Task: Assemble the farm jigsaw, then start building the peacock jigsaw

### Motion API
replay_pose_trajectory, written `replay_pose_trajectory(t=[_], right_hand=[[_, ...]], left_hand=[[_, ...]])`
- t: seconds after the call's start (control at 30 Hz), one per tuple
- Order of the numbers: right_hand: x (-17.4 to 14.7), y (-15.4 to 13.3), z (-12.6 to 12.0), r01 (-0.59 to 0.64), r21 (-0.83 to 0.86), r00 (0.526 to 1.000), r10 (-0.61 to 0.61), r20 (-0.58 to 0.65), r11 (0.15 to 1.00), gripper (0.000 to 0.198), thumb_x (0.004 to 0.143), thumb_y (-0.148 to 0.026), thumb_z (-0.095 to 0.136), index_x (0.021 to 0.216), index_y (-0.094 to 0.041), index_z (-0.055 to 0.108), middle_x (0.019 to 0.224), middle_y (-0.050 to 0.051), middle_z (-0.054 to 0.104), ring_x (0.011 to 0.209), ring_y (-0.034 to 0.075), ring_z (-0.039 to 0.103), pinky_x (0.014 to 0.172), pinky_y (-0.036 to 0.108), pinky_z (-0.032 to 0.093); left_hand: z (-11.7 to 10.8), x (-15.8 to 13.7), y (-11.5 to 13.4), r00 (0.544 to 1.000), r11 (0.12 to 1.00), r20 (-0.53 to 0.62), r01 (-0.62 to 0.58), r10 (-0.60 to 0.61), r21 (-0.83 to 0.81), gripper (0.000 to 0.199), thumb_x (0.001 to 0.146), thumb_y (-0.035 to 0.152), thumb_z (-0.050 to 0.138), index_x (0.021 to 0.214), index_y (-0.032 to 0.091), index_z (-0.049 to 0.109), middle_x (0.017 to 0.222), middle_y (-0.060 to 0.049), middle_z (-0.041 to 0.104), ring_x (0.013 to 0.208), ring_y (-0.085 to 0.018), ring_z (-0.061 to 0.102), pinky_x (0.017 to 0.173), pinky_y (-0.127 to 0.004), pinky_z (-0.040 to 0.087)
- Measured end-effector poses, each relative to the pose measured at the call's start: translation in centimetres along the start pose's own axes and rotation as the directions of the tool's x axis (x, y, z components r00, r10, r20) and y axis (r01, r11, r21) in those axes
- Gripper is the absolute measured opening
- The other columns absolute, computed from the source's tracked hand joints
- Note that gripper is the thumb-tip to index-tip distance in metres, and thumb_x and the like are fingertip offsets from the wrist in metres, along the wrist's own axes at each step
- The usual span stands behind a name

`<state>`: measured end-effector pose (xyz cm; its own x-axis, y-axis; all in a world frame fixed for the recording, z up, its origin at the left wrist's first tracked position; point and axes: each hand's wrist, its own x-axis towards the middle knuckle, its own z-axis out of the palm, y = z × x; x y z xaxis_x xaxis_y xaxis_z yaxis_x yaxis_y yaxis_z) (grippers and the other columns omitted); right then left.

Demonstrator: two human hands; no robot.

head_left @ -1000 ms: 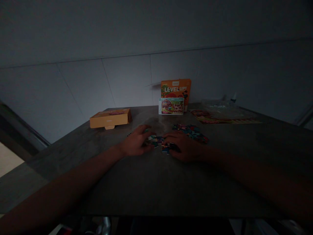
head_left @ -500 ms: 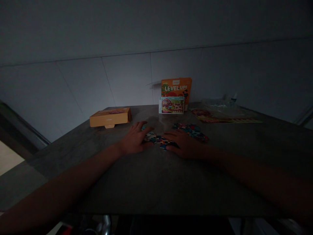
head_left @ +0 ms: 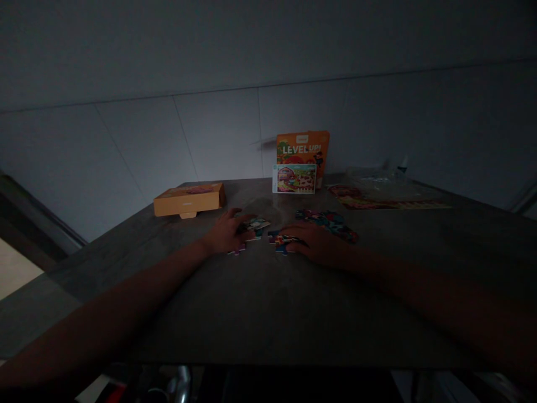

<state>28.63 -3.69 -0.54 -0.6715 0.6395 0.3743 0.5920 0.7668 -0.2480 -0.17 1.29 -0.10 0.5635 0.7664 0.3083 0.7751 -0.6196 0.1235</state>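
My left hand (head_left: 224,234) rests on a cluster of jigsaw puzzle pieces (head_left: 257,226), its fingers spread over them. A purple piece (head_left: 237,249) pokes out below the fingers of that hand. On the other side of a narrow gap, my right hand (head_left: 312,240) lies palm down, fingers stretched over more jigsaw puzzle pieces (head_left: 282,240), partly covering them. Behind the right hand, a loose pile of jigsaw puzzle pieces (head_left: 331,221) is heaped on the grey table (head_left: 260,302). The scene is dim, so small details of the pieces are hard to make out.
An orange box (head_left: 191,200) with a flap out lies at the left. At the back, a small farm picture card (head_left: 294,179) stands before an orange "LEVEL UP!" box (head_left: 302,146). A printed sheet (head_left: 398,205) and clear plastic wrap (head_left: 371,178) lie at right.
My left hand has shifted left with the pieces under it, and a gap now separates them from those under my right hand. The right hand has hardly moved.
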Motion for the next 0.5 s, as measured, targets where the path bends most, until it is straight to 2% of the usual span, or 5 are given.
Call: replay_pose_trajectory(t=[0.13,0.3,0.4,0.5], right_hand=[[0.0,0.1,0.0,-0.042,-0.063,0.997,0.038,-0.066,0.997,0.034,0.092,-0.027,0.066,0.124,-0.017,0.069,0.131,0.014,0.064,0.123,0.028,0.058,0.106,0.048,0.046],[0.1,0.2,-0.1,-0.078,-0.099,0.995,0.07,-0.077,0.992,0.03,0.094,-0.026,0.063,0.122,-0.016,0.07,0.126,0.014,0.066,0.117,0.027,0.062,0.102,0.046,0.05],[0.0,0.3,-0.1,-0.05,-0.04,0.998,0.048,-0.039,0.998,0.033,0.097,-0.022,0.056,0.128,-0.017,0.066,0.131,0.012,0.065,0.12,0.025,0.062,0.105,0.044,0.049],[0.0,-0.2,-0.3,-0.033,-0.052,0.999,0.032,-0.02,0.998,0.037,0.098,-0.025,0.053,0.134,-0.017,0.061,0.137,0.012,0.063,0.125,0.025,0.059,0.109,0.043,0.046]], left_hand=[[0.1,0.4,-0.6,0.998,0.996,0.007,0.064,-0.063,-0.062,0.055,0.093,0.041,0.057,0.142,0.017,0.055,0.129,-0.017,0.061,0.12,-0.03,0.061,0.105,-0.047,0.05],[0.3,0.5,-0.6,0.994,0.988,0.035,0.11,-0.107,-0.111,0.06,0.092,0.034,0.049,0.148,0.014,0.047,0.139,-0.016,0.061,0.125,-0.029,0.061,0.109,-0.044,0.048],[0.2,0.4,0.1,0.997,0.983,0.055,0.065,-0.056,-0.171,0.059,0.09,0.027,0.046,0.147,0.012,0.048,0.139,-0.013,0.062,0.122,-0.028,0.062,0.107,-0.042,0.05],[-0.2,0.3,0.9,0.998,0.97,0.066,0.007,0.009,-0.242,0.067,0.089,0.023,0.046,0.154,0.012,0.036,0.14,-0.012,0.062,0.122,-0.027,0.063,0.105,-0.04,0.051]])
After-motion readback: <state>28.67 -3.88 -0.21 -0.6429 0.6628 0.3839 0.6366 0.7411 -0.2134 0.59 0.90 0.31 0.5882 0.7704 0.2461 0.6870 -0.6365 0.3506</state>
